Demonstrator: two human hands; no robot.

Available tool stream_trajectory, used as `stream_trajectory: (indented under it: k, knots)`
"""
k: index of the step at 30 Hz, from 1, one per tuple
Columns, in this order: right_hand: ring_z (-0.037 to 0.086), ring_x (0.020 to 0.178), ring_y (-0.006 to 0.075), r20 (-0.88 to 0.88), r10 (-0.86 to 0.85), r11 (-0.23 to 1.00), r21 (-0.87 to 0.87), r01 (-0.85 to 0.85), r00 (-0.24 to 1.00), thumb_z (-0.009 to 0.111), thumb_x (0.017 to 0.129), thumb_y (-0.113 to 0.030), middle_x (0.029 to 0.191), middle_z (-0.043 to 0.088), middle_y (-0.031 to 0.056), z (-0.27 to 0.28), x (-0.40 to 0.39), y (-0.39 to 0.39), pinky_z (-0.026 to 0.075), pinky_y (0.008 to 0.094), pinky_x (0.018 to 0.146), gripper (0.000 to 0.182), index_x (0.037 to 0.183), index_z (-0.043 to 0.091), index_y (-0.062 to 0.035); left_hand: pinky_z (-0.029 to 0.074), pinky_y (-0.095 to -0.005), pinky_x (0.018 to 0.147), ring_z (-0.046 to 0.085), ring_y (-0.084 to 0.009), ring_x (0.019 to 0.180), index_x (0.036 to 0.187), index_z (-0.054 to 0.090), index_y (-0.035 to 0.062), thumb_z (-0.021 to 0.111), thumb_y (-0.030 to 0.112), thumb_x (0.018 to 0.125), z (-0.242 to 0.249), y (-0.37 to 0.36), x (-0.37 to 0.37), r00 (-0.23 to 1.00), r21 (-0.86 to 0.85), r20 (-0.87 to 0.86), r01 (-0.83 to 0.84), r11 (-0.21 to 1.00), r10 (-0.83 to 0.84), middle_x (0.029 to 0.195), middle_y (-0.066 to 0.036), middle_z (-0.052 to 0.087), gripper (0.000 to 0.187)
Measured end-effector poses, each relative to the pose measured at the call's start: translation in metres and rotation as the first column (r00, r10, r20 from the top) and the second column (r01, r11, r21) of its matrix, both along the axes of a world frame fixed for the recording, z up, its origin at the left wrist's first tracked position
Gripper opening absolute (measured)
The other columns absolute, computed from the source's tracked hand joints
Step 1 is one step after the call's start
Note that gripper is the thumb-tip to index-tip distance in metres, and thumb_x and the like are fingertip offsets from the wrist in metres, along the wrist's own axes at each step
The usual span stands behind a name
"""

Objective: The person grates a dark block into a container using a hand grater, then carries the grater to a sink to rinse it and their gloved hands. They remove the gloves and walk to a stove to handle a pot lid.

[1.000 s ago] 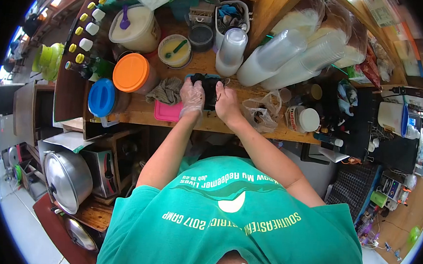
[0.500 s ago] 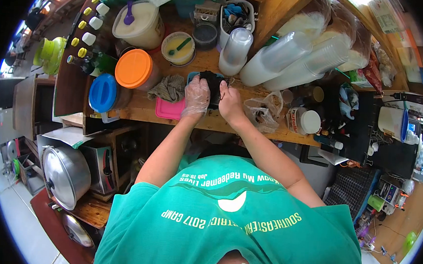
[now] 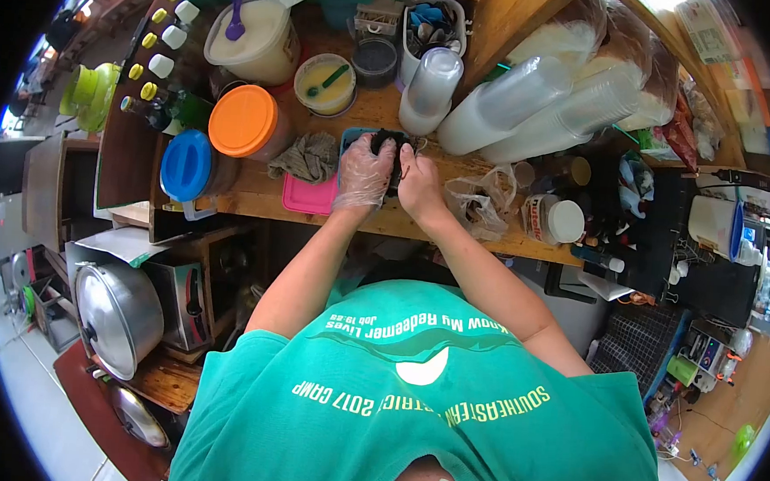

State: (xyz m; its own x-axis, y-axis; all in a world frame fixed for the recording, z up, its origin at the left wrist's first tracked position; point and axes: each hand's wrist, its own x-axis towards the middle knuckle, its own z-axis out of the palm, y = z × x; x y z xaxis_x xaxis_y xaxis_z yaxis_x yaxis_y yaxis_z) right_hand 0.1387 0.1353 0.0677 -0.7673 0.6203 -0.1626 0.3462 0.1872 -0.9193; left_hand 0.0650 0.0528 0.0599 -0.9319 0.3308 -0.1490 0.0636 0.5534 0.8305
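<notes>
My left hand (image 3: 365,170), in a clear plastic glove, has its fingers curled at a dark, crumbly-looking mass (image 3: 389,138) over a blue-rimmed container (image 3: 350,136). What its fingertips hold is hidden. Bare and closed, my right hand (image 3: 419,181) is at the right side of the same container, with dark smears on the fingers. Whether it grips the rim or something else I cannot make out. A pink lid (image 3: 306,197) lies left of the gloved hand, with a crumpled grey cloth (image 3: 308,158) partly on it.
Behind the hands stand a tub with a green spoon (image 3: 325,85) and stacked clear cups (image 3: 508,102). An orange-lidded tub (image 3: 243,122) and a blue-lidded jug (image 3: 187,167) are at left. On the right are a plastic bag (image 3: 478,202) and a white-lidded jar (image 3: 566,222).
My left hand has shifted slightly right and its fingers reach further over the dark mass, uncovering the container's blue left rim. My right hand is nearly unmoved.
</notes>
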Motion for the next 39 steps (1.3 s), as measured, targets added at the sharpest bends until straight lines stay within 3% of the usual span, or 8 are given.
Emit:
stream_trajectory:
  k: [9, 15, 17, 21, 26, 29, 32, 39]
  knots:
    - [0.038, 0.056, 0.0336, -0.019, -0.006, 0.991, 0.130, 0.009, 1.000, 0.037, 0.101, -0.038, 0.056, 0.041, 0.0209, -0.027, -0.001, 0.001, 0.032, 0.0437, 0.058, 0.057, 0.062, 0.044, 0.0036, 0.051, -0.0323, 0.073, 0.067, -0.0216, 0.077, 0.109, 0.065, -0.0018, 0.070, 0.026, 0.084, -0.033, -0.010, -0.009, 0.999, 0.230, 0.038, 0.004, 0.973, -0.013, 0.086, -0.017, 0.070, 0.038]
    - [0.050, 0.074, 0.0472, 0.089, 0.025, 1.000, 0.006, -0.025, 0.996, 0.038, 0.101, -0.032, 0.070, 0.056, 0.0288, 0.001, 0.000, 0.002, 0.036, 0.0543, 0.071, 0.057, 0.062, 0.055, 0.0045, 0.049, -0.0258, 0.067, 0.058, -0.0090, 0.069, 0.100, 0.068, -0.0041, 0.074, 0.025, 0.083, -0.003, -0.019, -0.029, 0.861, 0.302, 0.499, -0.070, 0.951, -0.095, 0.081, -0.008, 0.069, 0.034]
    - [0.051, 0.074, 0.0464, 0.108, 0.023, 0.998, 0.056, -0.029, 0.994, 0.038, 0.101, -0.033, 0.071, 0.057, 0.0279, -0.006, -0.001, 0.002, 0.036, 0.0534, 0.069, 0.057, 0.062, 0.056, 0.0041, 0.046, -0.0268, 0.055, 0.057, -0.0084, 0.064, 0.100, 0.068, -0.0003, 0.070, 0.034, 0.087, 0.006, -0.020, -0.035, 0.861, 0.264, 0.434, 0.159, 0.951, -0.265, 0.080, -0.002, 0.065, 0.036]
    - [0.043, 0.058, 0.0342, 0.010, 0.021, 1.000, -0.005, -0.021, 1.000, 0.040, 0.101, -0.041, 0.057, 0.046, 0.0202, -0.015, 0.001, 0.002, 0.034, 0.0447, 0.060, 0.060, 0.062, 0.047, 0.0038, 0.046, -0.0292, 0.058, 0.056, -0.0094, 0.065, 0.095, 0.068, -0.0015, 0.067, 0.041, 0.088, -0.004, -0.011, -0.046, 0.899, 0.148, 0.337, 0.244, 0.958, -0.281, 0.076, -0.004, 0.064, 0.044]
    - [0.040, 0.057, 0.0309, 0.011, -0.022, 0.999, 0.039, 0.021, 1.000, 0.040, 0.101, -0.042, 0.057, 0.043, 0.0182, -0.014, 0.000, 0.000, 0.034, 0.0435, 0.060, 0.061, 0.061, 0.045, 0.0038, 0.047, -0.0435, 0.072, 0.063, -0.0402, 0.075, 0.086, 0.067, -0.0037, 0.052, 0.042, 0.094, -0.029, 0.005, -0.060, 0.905, -0.211, 0.119, 0.425, 0.880, -0.408, 0.084, -0.026, 0.065, 0.049]
    - [0.040, 0.057, 0.0314, 0.020, -0.023, 0.997, -0.069, 0.024, 1.000, 0.040, 0.101, -0.042, 0.057, 0.043, 0.0186, -0.004, 0.000, -0.001, 0.033, 0.0434, 0.060, 0.061, 0.061, 0.044, 0.0038, 0.045, -0.0479, 0.073, 0.057, -0.0476, 0.083, 0.084, 0.066, -0.0039, 0.049, 0.038, 0.095, -0.024, 0.007, -0.045, 0.967, -0.033, -0.056, 0.245, 0.969, -0.247, 0.089, -0.030, 0.062, 0.046]
    - [0.040, 0.057, 0.0296, 0.039, -0.023, 1.000, -0.011, 0.023, 0.999, 0.040, 0.101, -0.042, 0.056, 0.043, 0.0168, -0.010, -0.001, -0.001, 0.033, 0.0425, 0.059, 0.061, 0.061, 0.043, 0.0036, 0.045, -0.0485, 0.072, 0.059, -0.0463, 0.083, 0.083, 0.064, -0.0044, 0.050, 0.039, 0.095, -0.036, 0.003, -0.041, 0.878, -0.018, -0.348, 0.343, 0.939, -0.328, 0.087, -0.029, 0.063, 0.047]
    - [0.039, 0.055, 0.0255, 0.007, -0.001, 1.000, -0.016, 0.001, 1.000, 0.039, 0.101, -0.042, 0.055, 0.041, 0.0146, -0.016, -0.002, 0.000, 0.032, 0.0423, 0.058, 0.061, 0.061, 0.043, 0.0031, 0.044, -0.0416, 0.057, 0.058, -0.0397, 0.063, 0.078, 0.066, -0.0032, 0.058, 0.036, 0.092, -0.007, 0.006, -0.019, 0.997, 0.081, -0.026, 0.070, 0.994, -0.068, 0.072, -0.027, 0.060, 0.042]
